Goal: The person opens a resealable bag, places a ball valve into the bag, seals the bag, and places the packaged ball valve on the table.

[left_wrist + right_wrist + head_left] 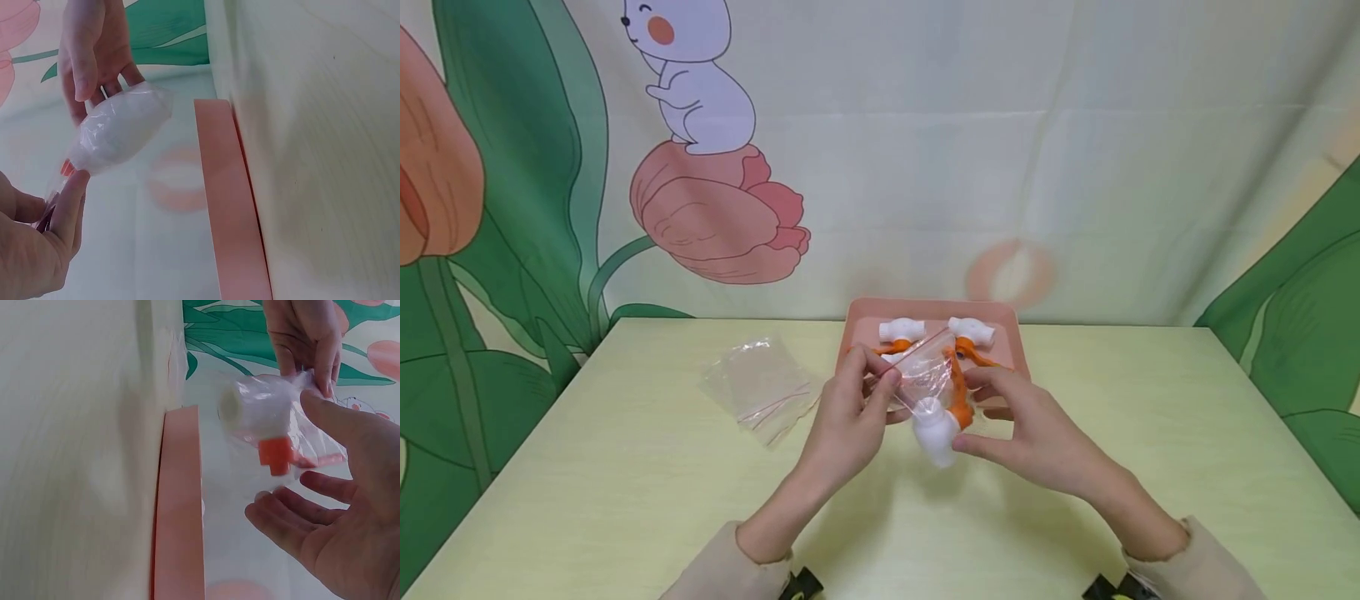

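A white plastic ball valve (937,433) with an orange handle (959,396) hangs inside a clear zip bag (927,367) above the table. My left hand (853,400) pinches the bag near its red zip strip, also plain in the left wrist view, where that hand (37,250) is at the lower left. Around the bagged valve's right side my right hand (1037,425) spreads its thumb and fingers. In the right wrist view its thumb (334,415) is by the bag, and its fingers stand apart from the valve; whether the thumb touches cannot be told.
Behind the hands stands a pink tray (859,312) holding several white valves (901,328) with orange handles. Flat clear zip bags (767,383) lie on the table (625,467) to the left. A printed curtain (910,167) hangs at the table's back edge.
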Available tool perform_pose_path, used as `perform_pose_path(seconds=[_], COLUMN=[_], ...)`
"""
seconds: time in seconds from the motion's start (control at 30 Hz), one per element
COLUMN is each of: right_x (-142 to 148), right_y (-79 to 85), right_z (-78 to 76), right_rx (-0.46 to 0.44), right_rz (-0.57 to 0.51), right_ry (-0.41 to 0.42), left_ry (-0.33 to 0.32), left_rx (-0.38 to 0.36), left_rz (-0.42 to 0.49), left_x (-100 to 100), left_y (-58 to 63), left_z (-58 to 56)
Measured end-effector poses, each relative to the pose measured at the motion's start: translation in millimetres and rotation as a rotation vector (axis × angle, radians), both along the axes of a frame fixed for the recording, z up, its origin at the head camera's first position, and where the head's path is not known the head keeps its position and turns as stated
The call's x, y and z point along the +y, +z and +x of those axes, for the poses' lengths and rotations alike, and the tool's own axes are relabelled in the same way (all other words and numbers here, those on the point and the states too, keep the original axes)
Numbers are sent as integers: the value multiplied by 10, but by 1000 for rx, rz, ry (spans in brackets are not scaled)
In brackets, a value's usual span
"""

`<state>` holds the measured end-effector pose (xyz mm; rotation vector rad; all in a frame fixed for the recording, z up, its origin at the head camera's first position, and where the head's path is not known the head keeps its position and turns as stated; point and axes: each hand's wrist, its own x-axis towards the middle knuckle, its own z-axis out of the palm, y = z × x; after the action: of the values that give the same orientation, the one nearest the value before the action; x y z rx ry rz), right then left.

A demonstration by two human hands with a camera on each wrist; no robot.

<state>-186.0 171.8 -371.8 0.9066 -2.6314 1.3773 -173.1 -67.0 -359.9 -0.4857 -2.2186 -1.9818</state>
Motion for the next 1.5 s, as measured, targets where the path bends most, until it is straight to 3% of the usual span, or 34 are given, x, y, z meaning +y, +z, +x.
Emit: perform_pose_path(seconds=[0.6,1.07,1.27,1.5], right_x=[-112,-114,-57,58], right_y=[-46,-55,-73,-82], right_z=[90,95,71,36], right_rx=[115,136,142,80], right_rz=[100,90,117,102], right_ry=[-85,-195,-228,-256], left_ry=[-100,-131,-159,-200], left_rx=[-117,-112,-128,-114], left_rz=[118,148,114,-23], left_x=[122,145,135,76], left_y=[-93,-101,-120,-141], left_z=[23,8,-7,-4])
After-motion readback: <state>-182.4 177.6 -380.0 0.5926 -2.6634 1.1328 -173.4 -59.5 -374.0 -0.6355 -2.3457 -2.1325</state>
